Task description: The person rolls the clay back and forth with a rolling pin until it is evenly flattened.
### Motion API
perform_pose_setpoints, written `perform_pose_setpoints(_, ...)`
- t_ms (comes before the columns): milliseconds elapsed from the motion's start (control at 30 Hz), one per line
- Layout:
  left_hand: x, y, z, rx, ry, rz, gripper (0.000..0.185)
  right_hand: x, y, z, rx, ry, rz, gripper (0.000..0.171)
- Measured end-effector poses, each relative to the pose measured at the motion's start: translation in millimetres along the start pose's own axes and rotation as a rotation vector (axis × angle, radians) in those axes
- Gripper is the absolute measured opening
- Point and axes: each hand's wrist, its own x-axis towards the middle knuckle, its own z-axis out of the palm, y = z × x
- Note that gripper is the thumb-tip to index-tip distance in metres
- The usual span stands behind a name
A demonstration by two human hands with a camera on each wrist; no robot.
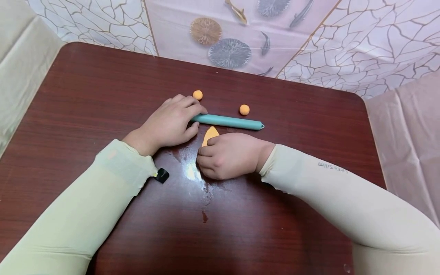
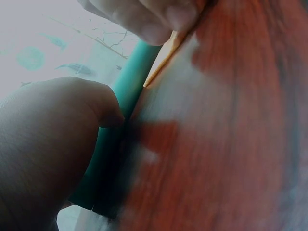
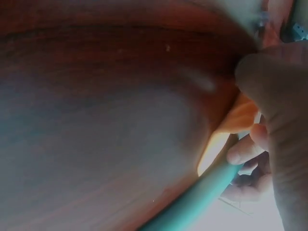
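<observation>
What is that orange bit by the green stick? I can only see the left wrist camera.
Observer: A flat orange clay piece, partly under the right hand.
Operator: Is there more clay?
Observer: Yes, two small orange balls lie beyond the stick.
Operator: How long is the stick?
Observer: It reaches from the left hand past the right hand, ending in a small loop.
</observation>
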Motion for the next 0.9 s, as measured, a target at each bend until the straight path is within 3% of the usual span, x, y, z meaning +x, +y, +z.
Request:
perform_pose_setpoints(133, -0.4, 0.0, -0.1, 0.001, -0.002, -0.004, 0.032, 1.3, -1.3, 2.1, 0.022, 0.014, 0.003, 0.013)
perform_pose_setpoints(267, -0.6, -0.6, 0.4, 0.002, -0.005, -0.002, 0.032, -2.6, -1.5, 5.5, 0.102, 0.01, 0.059, 0.011)
perform_pose_setpoints(433, 0.4, -1.1, 0.8, -0.001, -0.006, 0.007, 0.032, -9.1, 2.5, 6.0, 0.364, -0.008, 0.184, 0.015)
perform_pose_setpoints(567, 0.8, -1.1, 0.9, -0.001, -0.006, 0.005, 0.031, -13.2, 7.3, 6.2, 0.544, 0.032, 0.255, 0.017)
perform_pose_setpoints(767, 0.6, -1.6, 0.8, -0.004, -0.007, 0.007, 0.031, -13.7, 10.3, 4.9, 0.545, 0.075, 0.269, 0.009)
perform_pose_setpoints(900, 0.5, -2.3, 0.9, -0.004, -0.001, 0.013, 0.031, -11.6, 11.3, 5.7, 0.512, 0.071, 0.269, 0.012)
